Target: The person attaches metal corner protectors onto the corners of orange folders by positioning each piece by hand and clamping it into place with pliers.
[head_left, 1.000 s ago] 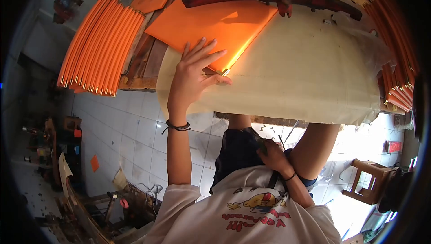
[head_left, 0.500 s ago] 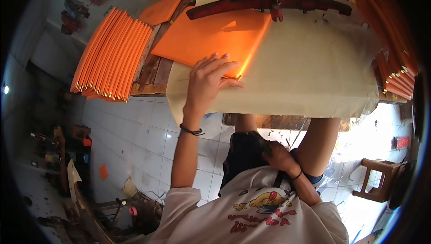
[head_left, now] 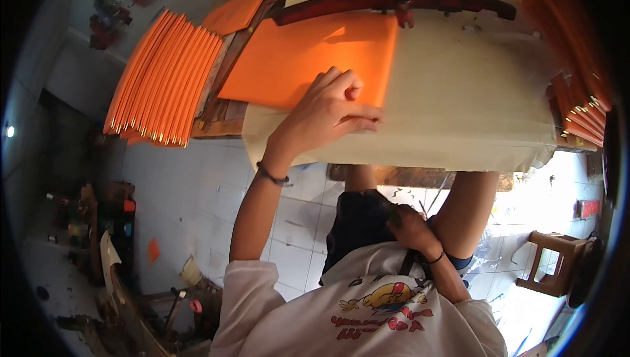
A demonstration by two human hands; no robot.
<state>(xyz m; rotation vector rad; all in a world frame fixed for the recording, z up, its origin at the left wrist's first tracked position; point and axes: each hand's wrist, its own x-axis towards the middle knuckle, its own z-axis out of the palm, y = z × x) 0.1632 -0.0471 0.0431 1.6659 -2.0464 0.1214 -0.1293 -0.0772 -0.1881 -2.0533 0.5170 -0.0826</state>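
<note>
A flat orange cover point(head_left: 308, 55) lies on the pale sheet that covers the bench. At its near right corner is my left hand point(head_left: 331, 104), with thumb and forefinger pinched together at the edge and the other fingers curled. What lies between the fingertips is partly hidden, but they meet at the cover's corner. Down at my lap, my right hand point(head_left: 412, 231) rests against my dark shorts point(head_left: 357, 222); its fingers are mostly hidden and dark. Above the cover's far edge sits a dark red curved metal bar point(head_left: 394, 4) of a machine.
A row of orange covers with gold corners point(head_left: 164, 81) stands at the left, with another orange piece point(head_left: 237, 10) behind. More covers point(head_left: 581, 111) stand at the right. The pale sheet point(head_left: 466, 94) spreads over the bench. A wooden stool point(head_left: 554, 262) stands on the tiled floor.
My left hand has gone from lying spread over the cover's corner to a pinch farther right. The cover's near right corner has swung right, and its bright edge highlight has faded. My right hand stays put.
</note>
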